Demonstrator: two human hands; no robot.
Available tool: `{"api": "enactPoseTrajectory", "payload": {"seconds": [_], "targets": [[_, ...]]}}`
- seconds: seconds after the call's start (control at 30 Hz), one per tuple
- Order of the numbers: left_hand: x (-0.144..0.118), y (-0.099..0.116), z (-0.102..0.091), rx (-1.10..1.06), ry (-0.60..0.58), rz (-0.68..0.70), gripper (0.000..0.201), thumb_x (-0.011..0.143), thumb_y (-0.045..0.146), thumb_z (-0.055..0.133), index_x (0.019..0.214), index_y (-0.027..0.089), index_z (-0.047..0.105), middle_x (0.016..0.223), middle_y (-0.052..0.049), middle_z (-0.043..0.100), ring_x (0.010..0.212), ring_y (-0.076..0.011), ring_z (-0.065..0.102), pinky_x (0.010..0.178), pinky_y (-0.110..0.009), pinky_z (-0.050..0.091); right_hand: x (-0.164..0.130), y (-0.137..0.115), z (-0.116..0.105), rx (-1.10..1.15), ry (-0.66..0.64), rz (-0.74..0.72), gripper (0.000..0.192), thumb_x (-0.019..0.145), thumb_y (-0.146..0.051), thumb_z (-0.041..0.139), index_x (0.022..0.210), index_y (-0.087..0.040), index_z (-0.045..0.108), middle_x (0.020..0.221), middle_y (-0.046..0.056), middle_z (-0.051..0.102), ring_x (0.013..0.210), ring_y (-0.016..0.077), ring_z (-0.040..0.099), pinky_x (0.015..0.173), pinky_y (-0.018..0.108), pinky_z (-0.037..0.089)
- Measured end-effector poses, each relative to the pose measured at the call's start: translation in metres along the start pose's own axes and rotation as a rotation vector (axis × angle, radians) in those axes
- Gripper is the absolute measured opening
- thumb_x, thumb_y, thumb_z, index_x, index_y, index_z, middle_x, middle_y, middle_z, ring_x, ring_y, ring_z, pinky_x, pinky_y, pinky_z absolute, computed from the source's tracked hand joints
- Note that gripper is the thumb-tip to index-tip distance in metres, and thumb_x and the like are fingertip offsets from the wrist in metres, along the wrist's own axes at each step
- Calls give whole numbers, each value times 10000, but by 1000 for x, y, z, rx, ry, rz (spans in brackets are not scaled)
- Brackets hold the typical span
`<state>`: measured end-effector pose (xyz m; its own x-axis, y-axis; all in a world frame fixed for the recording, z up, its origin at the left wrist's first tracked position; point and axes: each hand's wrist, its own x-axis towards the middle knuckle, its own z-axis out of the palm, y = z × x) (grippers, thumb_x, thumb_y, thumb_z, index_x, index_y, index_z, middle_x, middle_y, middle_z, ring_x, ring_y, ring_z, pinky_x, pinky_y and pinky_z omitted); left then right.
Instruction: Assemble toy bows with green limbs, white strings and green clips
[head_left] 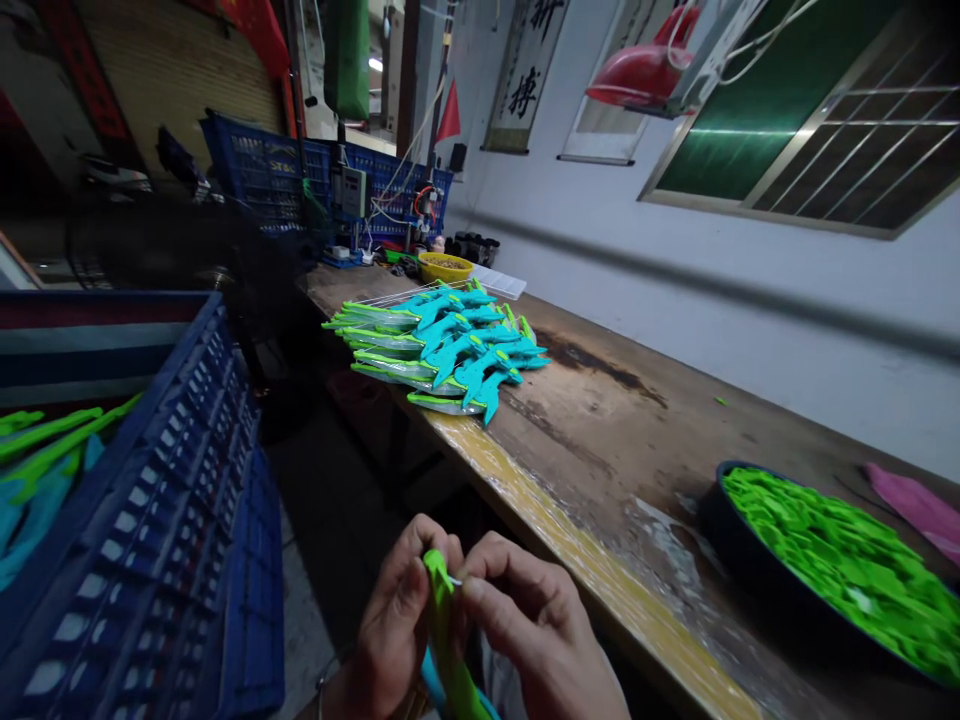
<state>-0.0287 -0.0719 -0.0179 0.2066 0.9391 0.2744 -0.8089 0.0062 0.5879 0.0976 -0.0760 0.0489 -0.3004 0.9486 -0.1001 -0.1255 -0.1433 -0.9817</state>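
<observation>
A: Both hands are low, just off the near edge of the worktop [600, 420]. The left hand [394, 625] has its grip clenched around a green plastic strip [444, 640], thumb pressed on its upper end.

B: And the right hand [529, 630]?

A: Pinching the same strip from the other side, fingertips meeting the left thumb at the top. There's a pale speck between them, maybe a small pin, but it's too tiny to tell.

B: What's on the worktop itself?

A: Far along it, a stack of teal and green toy pieces [442, 345], fanned out in rows. Beyond that stack, a yellow bowl [445, 266]. On the worktop's near right end, a dark round tray [757, 570] heaped with green plastic bits [847, 560].

B: And to the left of the worktop?

A: A blue crate [172, 520], standing well apart, beside the hands.
</observation>
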Motion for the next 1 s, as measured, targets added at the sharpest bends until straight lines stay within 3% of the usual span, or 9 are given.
{"api": "enactPoseTrajectory", "payload": {"seconds": [0.3,0.5,0.67,0.83,1.0], "targets": [[1,0,-5,3,23,3,364,946,549,559,844,200,547,706,19,401,600,-115,340,548,-217,328,9,-9,3,8,-64,32,297,824,-411,765,705,-160,660,686,2,586,628,130,561,615,243,447],[-8,13,1,-203,-28,-12,458,901,607,565,727,201,443,673,16,360,614,-128,312,608,-252,353,-3,-13,20,-343,-109,-220,178,932,-241,609,789,-182,698,781,12,612,740,131,588,682,238,451],[-13,9,-5,-173,50,-4,534,867,674,577,677,203,411,632,21,367,598,-130,304,613,-266,362,-3,-6,27,-388,-124,-423,163,943,-130,520,832,-183,627,817,-2,618,718,96,587,649,203,443],[-15,6,-12,-186,96,-5,555,844,682,622,654,210,400,598,40,334,557,-118,284,581,-253,356,-1,-6,25,-342,-167,-451,165,959,-82,495,906,-185,614,919,14,646,797,96,633,725,196,489],[-13,8,-8,-154,141,-38,550,816,682,659,655,212,423,606,43,317,562,-122,306,599,-261,396,3,-4,23,-351,-144,-466,142,948,-100,528,891,-185,627,904,30,660,759,110,632,692,210,503]]}}
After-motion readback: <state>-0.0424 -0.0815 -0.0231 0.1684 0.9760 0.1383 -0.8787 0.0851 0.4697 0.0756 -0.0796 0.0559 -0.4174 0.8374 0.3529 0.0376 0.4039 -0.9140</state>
